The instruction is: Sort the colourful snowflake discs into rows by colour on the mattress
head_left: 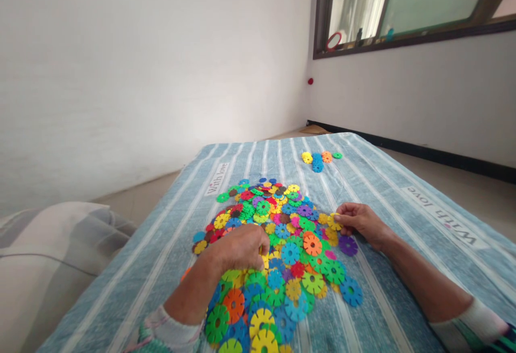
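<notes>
A big pile of flat, notched plastic discs [278, 251] in many colours lies on a blue striped mattress [382, 192]. My left hand [239, 248] rests on the pile's middle with its fingers curled down around a yellow disc [265, 260]. At the pile's right edge, my right hand [360, 221] has its fingers pinched on a yellow disc [334, 222]. A purple disc [347, 245] lies just under that hand.
A small group of discs [320, 159], yellow, blue, orange and green, sits apart at the far end of the mattress. A grey pillow [48, 267] lies at the left. White walls and a window [403, 4] stand beyond the bare floor.
</notes>
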Demonstrator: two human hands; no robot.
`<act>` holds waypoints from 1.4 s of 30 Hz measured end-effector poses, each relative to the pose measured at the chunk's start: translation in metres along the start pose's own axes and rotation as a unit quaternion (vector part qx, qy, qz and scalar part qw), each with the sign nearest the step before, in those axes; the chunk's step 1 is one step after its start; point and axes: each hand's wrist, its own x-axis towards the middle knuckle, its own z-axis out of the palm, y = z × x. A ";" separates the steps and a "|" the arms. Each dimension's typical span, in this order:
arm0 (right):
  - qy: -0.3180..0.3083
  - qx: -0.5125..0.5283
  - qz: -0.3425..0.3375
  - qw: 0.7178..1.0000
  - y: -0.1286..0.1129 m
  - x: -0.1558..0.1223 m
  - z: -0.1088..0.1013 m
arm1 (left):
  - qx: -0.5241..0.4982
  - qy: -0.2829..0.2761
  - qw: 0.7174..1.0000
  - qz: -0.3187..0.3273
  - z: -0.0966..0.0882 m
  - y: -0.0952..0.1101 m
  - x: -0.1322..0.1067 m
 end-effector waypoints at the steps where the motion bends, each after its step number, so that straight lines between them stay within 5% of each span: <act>1: 0.000 0.000 0.001 1.000 0.000 0.000 0.000 | -0.008 -0.002 1.000 0.004 0.001 -0.001 0.001; 9: 0.002 0.004 -0.004 1.000 -0.001 -0.001 0.001 | -0.157 -0.010 0.986 0.055 -0.003 -0.006 0.004; 15: 0.005 0.011 -0.008 1.000 0.001 0.000 0.001 | -0.263 0.073 0.962 0.026 -0.001 -0.006 0.008; 22: -0.041 0.094 -0.049 0.993 -0.006 -0.012 0.025 | -0.408 0.174 0.896 -0.033 0.006 0.006 0.015; 30: -0.109 0.122 -0.073 0.984 -0.018 -0.032 0.064 | -0.500 0.161 0.851 0.002 0.015 0.032 0.019; 37: -0.095 0.165 -0.061 0.980 -0.017 -0.036 0.075 | -0.571 0.145 0.807 0.033 0.020 0.050 0.020; 40: -0.099 0.175 -0.048 0.978 -0.018 -0.036 0.077 | -0.567 0.136 0.811 0.039 0.020 0.051 0.020; 42: -0.110 0.152 -0.045 0.981 -0.018 -0.036 0.076 | -0.524 0.120 0.842 0.039 0.017 0.047 0.018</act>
